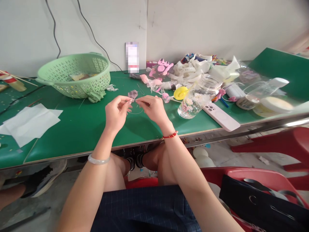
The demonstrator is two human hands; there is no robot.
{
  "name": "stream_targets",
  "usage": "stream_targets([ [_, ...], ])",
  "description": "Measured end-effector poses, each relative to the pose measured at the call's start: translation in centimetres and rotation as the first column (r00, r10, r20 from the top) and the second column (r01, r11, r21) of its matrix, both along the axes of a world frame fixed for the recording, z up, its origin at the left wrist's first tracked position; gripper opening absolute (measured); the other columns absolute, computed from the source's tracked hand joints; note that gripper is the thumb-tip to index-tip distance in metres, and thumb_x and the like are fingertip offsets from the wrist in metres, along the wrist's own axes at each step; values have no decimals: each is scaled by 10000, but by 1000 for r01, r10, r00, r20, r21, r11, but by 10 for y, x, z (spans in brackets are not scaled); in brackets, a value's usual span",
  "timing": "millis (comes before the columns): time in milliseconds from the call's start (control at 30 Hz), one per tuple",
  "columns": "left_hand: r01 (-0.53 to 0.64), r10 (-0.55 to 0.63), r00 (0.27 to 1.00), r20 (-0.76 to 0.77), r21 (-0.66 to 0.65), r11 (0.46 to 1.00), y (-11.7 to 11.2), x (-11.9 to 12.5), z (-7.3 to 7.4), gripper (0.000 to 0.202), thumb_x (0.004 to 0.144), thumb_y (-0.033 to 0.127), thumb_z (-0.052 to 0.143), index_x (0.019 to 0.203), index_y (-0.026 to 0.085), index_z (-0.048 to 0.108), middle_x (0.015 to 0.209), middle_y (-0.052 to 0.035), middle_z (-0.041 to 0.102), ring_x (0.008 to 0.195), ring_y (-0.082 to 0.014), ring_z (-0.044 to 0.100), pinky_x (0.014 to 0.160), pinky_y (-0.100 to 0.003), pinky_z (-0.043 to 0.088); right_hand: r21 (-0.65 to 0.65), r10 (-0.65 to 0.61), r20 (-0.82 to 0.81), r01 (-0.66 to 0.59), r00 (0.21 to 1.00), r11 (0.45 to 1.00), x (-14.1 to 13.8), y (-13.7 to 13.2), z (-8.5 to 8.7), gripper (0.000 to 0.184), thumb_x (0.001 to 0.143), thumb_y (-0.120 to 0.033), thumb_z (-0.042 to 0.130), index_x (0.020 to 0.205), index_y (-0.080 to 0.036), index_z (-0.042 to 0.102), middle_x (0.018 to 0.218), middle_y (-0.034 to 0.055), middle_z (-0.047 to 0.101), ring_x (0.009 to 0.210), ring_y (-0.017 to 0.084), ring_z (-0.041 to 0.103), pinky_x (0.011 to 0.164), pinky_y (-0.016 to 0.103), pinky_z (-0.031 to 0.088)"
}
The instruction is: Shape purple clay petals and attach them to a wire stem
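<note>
My left hand (116, 113) and my right hand (154, 110) meet over the green table, each with thumb and fingertips pinched together. Between them runs a thin pale cord (136, 113), its loop sagging just below the fingertips. Both pinches seem to be on this cord, though the fingers cover the exact spot. Right behind the left fingertips is a small greyish-mauve piece (132, 93); I cannot tell whether it is fixed to the cord. Another thin loop (140, 89) lies on the table just beyond.
A green plastic basket (72, 87) stands at the left, near white paper sheets (36, 124). On the right are a clear jar (193, 101), a yellow round item (181, 93), a pink phone (223, 117) and pink pieces (164, 68). Another phone (132, 58) leans against the wall.
</note>
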State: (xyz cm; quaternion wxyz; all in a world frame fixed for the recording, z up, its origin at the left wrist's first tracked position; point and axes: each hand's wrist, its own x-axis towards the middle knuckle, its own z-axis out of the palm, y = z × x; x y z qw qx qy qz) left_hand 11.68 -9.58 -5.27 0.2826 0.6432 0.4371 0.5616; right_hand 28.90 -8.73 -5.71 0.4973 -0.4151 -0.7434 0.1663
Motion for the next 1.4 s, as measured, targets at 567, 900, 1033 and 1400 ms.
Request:
stream_targets([
  [567,38,-34,997,65,-57,998,-1,1,4,244,804,431,799,848,195,755,700,-20,743,607,-149,695,580,-248,563,77,-134,203,120,970,990,-10,-7,1,215,1040,-212,514,1033,-194,728,961,85,721,862,189,630,866,315,439],
  [900,23,-19,998,64,-60,998,0,-1,4,288,797,453,827,762,195,702,653,-14,712,572,-143,674,568,-250,542,94,-130,190,114,973,989,-15,-7,-2,270,1059,-214,479,1037,-201,748,949,93,734,891,195,668,814,283,424],
  [1033,8,-7,999,36,-26,1000,0,-2,3,263,816,429,802,748,204,683,655,-7,715,565,-142,665,565,-251,534,118,-141,220,117,965,986,-18,-8,-2,305,1070,-213,448,1023,-201,749,910,81,716,866,185,668,782,264,424],
  [1400,-18,19,1000,-22,53,998,0,-8,4,147,840,280,739,738,193,678,625,4,701,546,-132,659,539,-233,506,132,-74,237,43,969,990,-22,-6,-2,302,1058,-163,433,993,-183,728,906,62,687,780,153,618,699,245,417],
])
